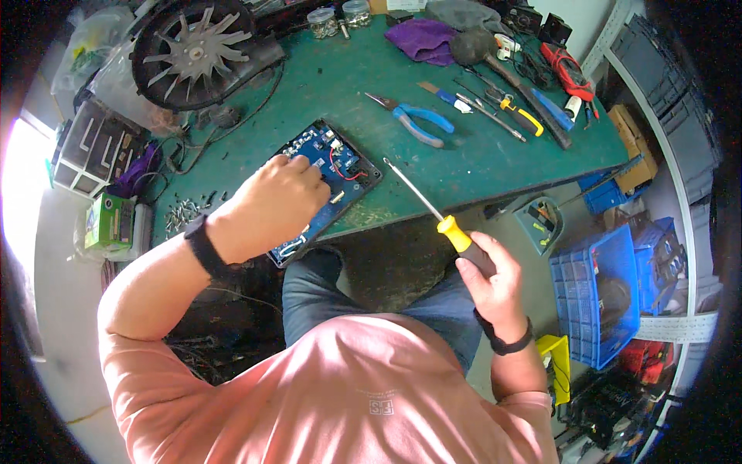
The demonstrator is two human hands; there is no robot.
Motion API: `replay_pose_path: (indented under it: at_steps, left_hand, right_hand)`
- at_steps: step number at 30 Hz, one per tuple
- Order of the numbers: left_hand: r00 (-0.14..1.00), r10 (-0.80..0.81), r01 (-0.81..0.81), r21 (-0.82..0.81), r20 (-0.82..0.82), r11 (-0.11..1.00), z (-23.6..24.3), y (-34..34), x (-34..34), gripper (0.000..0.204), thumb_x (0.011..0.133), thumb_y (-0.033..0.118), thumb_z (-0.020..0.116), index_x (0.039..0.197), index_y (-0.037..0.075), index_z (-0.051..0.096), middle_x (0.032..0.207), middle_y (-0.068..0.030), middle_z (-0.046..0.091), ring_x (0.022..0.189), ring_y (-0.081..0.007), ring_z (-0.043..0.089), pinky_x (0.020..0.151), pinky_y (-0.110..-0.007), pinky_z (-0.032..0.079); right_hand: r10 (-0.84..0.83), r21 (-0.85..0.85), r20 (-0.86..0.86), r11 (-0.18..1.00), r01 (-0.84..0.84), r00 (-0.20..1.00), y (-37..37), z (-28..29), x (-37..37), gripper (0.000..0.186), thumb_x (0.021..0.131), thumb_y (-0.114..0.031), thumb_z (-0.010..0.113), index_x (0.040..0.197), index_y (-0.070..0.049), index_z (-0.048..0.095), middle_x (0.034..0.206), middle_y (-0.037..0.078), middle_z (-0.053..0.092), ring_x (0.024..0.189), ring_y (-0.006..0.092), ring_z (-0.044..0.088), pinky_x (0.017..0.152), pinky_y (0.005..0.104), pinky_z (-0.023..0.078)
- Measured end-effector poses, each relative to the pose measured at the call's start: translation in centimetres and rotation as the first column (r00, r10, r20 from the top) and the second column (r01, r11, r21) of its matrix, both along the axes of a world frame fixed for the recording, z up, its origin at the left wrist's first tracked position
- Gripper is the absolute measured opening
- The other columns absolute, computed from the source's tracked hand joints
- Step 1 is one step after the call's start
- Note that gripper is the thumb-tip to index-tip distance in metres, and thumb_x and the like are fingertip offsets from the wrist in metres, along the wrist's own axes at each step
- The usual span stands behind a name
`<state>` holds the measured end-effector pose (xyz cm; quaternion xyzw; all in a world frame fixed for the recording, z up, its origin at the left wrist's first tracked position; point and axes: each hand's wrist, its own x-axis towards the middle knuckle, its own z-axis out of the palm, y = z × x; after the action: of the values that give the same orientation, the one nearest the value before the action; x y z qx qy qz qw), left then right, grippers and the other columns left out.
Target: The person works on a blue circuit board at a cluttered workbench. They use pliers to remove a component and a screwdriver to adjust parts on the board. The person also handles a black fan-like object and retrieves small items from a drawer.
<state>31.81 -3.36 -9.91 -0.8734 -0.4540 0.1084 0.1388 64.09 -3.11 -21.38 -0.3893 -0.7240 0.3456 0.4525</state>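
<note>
A blue circuit board (349, 161) with a red wire sits in a black case (372, 175) near the table's front edge. Over the board, my left hand (280, 193) rests with fingers curled down onto it; the fingertips are partly hidden, so what they pinch cannot be made out. My right hand (495, 274) is closed around a screwdriver (454, 232) with a yellow and dark handle. Its long metal shaft points up and to the left, and the tip is to the right of the case, apart from the board.
Behind lie pliers (417, 124), a utility knife (519, 114), a mallet (514, 81) and a purple cloth (421, 41). Loose screws (184, 215) are heaped at left, below a fan (197, 52) with metal blades. Blue crates (576, 309) stand right of the table (325, 85).
</note>
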Motion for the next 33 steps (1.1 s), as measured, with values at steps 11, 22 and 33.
replay_pose_path:
  at_steps: [11, 22, 33]
  left_hand:
    - [0.182, 0.514, -0.66, -0.283, 0.838, 0.696, -5.9, -3.8, -13.1, 0.028, 0.098, 0.026, 0.056, 0.109, 0.002, 0.065, 0.095, -0.0055, 0.065, 0.088, -0.0163, 0.058, 0.074, -0.031, 0.047]
    - [-0.115, 0.391, -0.557, -0.386, 0.913, 0.736, -9.2, -2.9, -11.3, 0.033, 0.099, 0.026, 0.054, 0.1, -0.005, 0.068, 0.092, -0.0064, 0.07, 0.088, -0.014, 0.06, 0.082, -0.029, 0.047]
    - [0.207, 0.249, -0.598, -0.079, 0.946, 0.798, -8.5, -1.6, -7.9, 0.031, 0.101, 0.019, 0.048, 0.103, -0.004, 0.068, 0.102, -0.0151, 0.066, 0.097, -0.0277, 0.062, 0.088, -0.034, 0.046]
  right_hand:
    - [0.046, 0.199, 0.423, 0.97, -0.142, 0.905, 4.8, 7.6, -1.1, 0.028, 0.08, -0.017, 0.074, 0.104, -0.005, 0.066, 0.082, 0.016, 0.063, 0.074, 0.036, 0.064, 0.064, 0.0411, 0.051]
    - [0.165, 0.117, 0.497, 0.96, -0.254, 0.852, 7.5, 9.3, -3.0, 0.026, 0.078, -0.018, 0.073, 0.097, -0.002, 0.07, 0.089, 0.018, 0.069, 0.081, 0.0354, 0.067, 0.073, 0.0407, 0.054]
    - [0.279, -0.121, 0.242, 0.959, -0.256, 0.929, 8.7, 3.5, -3.5, 0.031, 0.079, -0.015, 0.077, 0.104, 0.002, 0.07, 0.095, 0.016, 0.072, 0.086, 0.0237, 0.07, 0.077, 0.0323, 0.053]
